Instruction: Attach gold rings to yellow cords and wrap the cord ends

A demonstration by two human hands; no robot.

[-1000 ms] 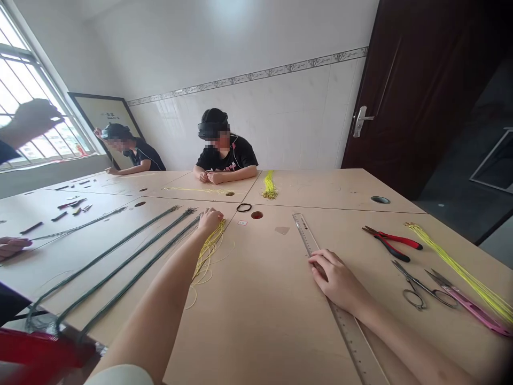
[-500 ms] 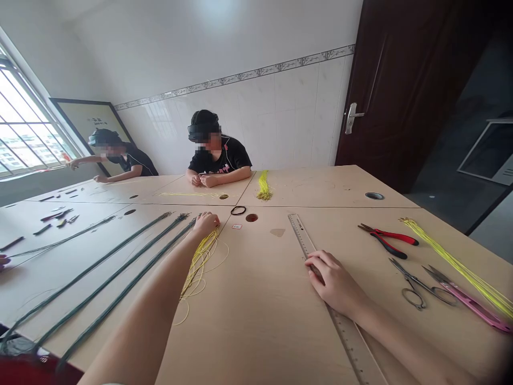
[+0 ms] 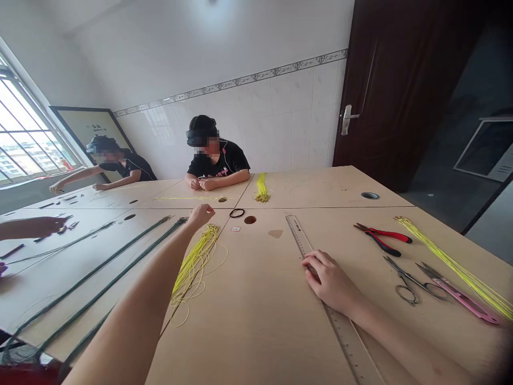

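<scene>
My left hand [image 3: 201, 215] is raised just beyond the near yellow cord bundle [image 3: 200, 251], its fingertips pinched together; whatever is between them is too small to make out. Loose yellow loops spread from that bundle on the table. My right hand [image 3: 331, 280] rests over a clear ruler [image 3: 298, 235], fingers curled at its left edge and thumb close by. The ruler lies lengthwise, running under the hand toward me. Dark green cord bundles [image 3: 108, 264] lie left of my left forearm, which partly covers them.
Red-handled pliers [image 3: 387, 235], scissors [image 3: 412, 280], pink-handled scissors [image 3: 460, 299] and yellow cords [image 3: 452, 262] lie at right. A black ring [image 3: 236, 213] sits by a table hole [image 3: 250, 220]. Another person's hand [image 3: 48, 226] reaches over small tools at left; two people sit opposite.
My left hand has risen off the yellow bundle's far end, moving slightly up and left. My right hand stays on the ruler. Another person's hand has come in over the tools at left.
</scene>
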